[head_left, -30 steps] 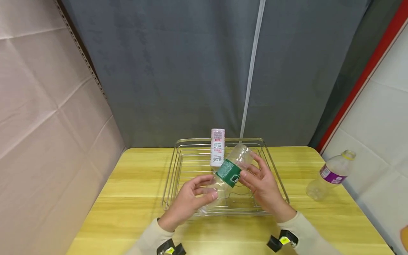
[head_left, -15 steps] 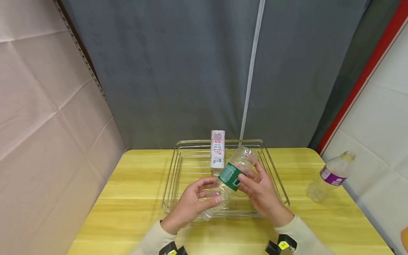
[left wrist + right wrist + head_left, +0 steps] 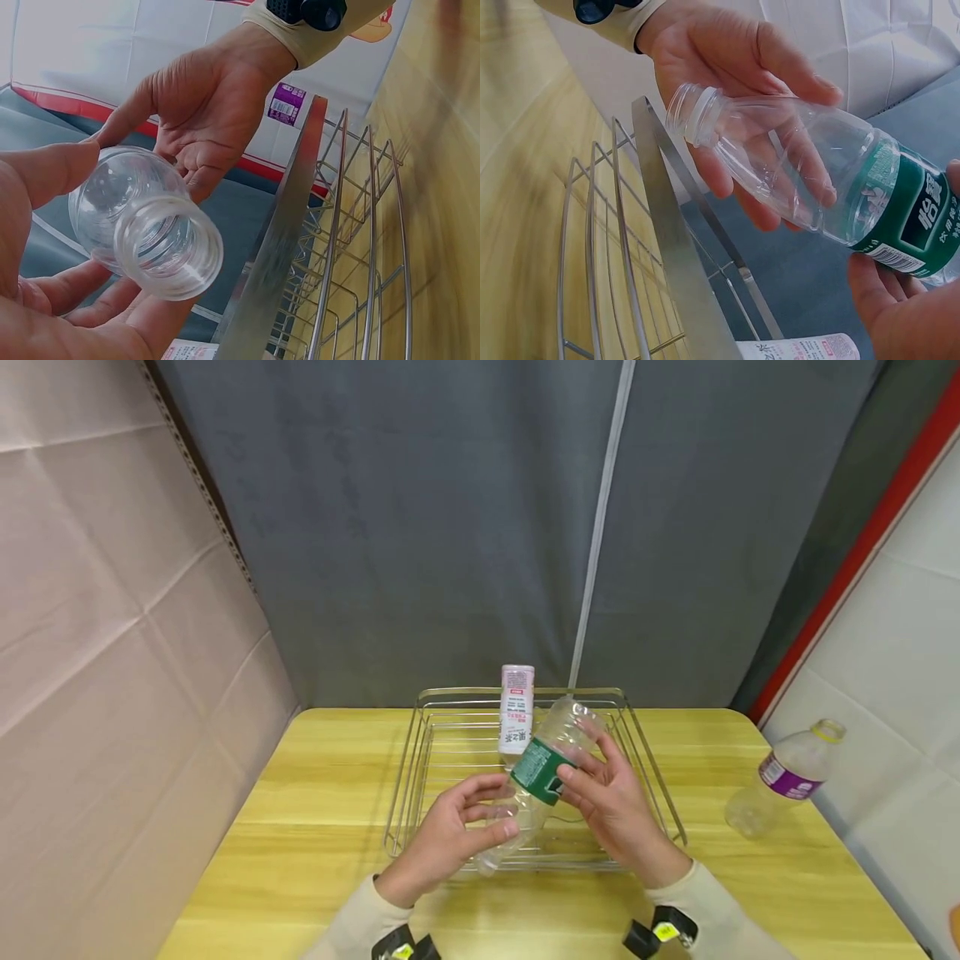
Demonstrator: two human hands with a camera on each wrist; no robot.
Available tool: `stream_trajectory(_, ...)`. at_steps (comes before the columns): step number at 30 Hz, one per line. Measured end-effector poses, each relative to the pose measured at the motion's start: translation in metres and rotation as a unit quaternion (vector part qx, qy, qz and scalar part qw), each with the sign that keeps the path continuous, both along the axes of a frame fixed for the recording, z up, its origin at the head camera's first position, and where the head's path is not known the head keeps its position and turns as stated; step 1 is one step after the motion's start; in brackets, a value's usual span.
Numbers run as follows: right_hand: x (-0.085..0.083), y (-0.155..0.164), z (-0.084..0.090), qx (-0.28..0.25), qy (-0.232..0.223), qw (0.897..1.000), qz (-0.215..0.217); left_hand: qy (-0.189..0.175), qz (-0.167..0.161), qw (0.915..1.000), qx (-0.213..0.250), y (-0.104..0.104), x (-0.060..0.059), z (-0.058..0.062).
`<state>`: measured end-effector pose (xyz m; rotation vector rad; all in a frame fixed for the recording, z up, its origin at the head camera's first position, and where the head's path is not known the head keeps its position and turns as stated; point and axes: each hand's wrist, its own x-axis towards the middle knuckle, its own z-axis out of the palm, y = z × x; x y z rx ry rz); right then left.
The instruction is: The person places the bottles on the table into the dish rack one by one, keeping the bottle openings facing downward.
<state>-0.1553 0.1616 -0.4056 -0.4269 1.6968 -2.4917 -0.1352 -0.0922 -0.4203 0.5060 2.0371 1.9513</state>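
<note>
A clear, uncapped plastic bottle (image 3: 536, 770) with a green label slants above the wire rack, neck toward the lower left. My right hand (image 3: 618, 802) grips it around the label and base end, thumb on the label. Around its tapering shoulder curl the thumb and fingers of my left hand (image 3: 453, 827). In the left wrist view the open mouth of the bottle (image 3: 169, 247) faces the camera. The right wrist view shows its bare threaded neck (image 3: 694, 112) and the green label (image 3: 911, 214). Beneath is the metal wire rack (image 3: 465, 692); inside it a white-and-pink bottle (image 3: 517, 706) stands upside down.
To the right, a clear bottle with a purple label (image 3: 787, 777) stands upright on the yellow wooden table (image 3: 322, 768). A grey curtain (image 3: 420, 543) hangs behind the table, with pale cloth walls (image 3: 135, 677) on either side.
Both hands keep their hold on the green-label bottle, which shifts only slightly between frames. The other bottles and the rack stay in place; the head view shifts a little.
</note>
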Motion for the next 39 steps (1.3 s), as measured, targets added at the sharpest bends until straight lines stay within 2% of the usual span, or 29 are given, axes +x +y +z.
stream_trajectory(10, -0.006, -0.006, 0.011, 0.023, 0.018, 1.000, -0.008, 0.014, 0.020, 0.9996, -0.012, -0.012, -0.001, 0.009)
stream_trajectory(22, -0.033, -0.017, 0.034, 0.066, 0.020, 0.997, -0.019, 0.033, 0.097, 0.9947, -0.011, -0.052, -0.010, 0.017)
stream_trajectory(30, -0.054, -0.028, 0.040, 0.104, 0.009, 0.994, -0.022, 0.027, 0.148, 0.9883, -0.023, -0.073, -0.021, 0.010)
stream_trajectory(39, -0.079, -0.037, 0.034, 0.128, -0.002, 0.991, -0.033, 0.023, 0.201, 0.9785, -0.040, -0.091, -0.027, 0.004)
